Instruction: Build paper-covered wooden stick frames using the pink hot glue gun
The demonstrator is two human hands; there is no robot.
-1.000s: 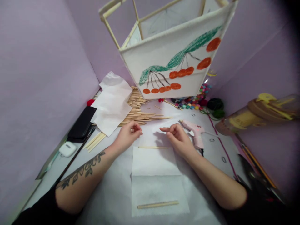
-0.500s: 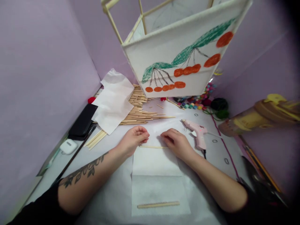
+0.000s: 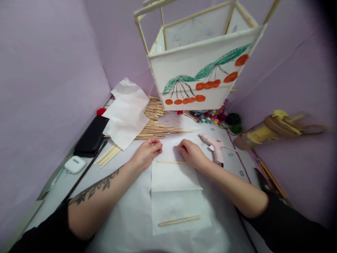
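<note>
My left hand (image 3: 149,151) is closed, fingertips pinched together, above the top left of a white paper sheet (image 3: 176,177). Whether anything is between those fingers is too small to tell. My right hand (image 3: 192,153) is curled closed above the sheet's top right; its fingertips are partly hidden. A thin wooden stick (image 3: 170,162) lies along the sheet's top edge, its right end near my right hand. Short sticks (image 3: 179,221) lie side by side on the sheet's lower part. The pink glue gun (image 3: 216,147) rests right of my right hand.
A box-shaped frame with painted cherries (image 3: 207,70) stands at the back. Many wooden sticks (image 3: 155,130) and crumpled white paper (image 3: 126,112) lie behind my left hand. At left are a black case (image 3: 91,137) and white earbud case (image 3: 75,164); at right, a cup (image 3: 252,135).
The camera view has shifted, so the painted frame shows more fully and the cup sits further left. Both hands remain closed near the sheet's top edge, my right hand more curled.
</note>
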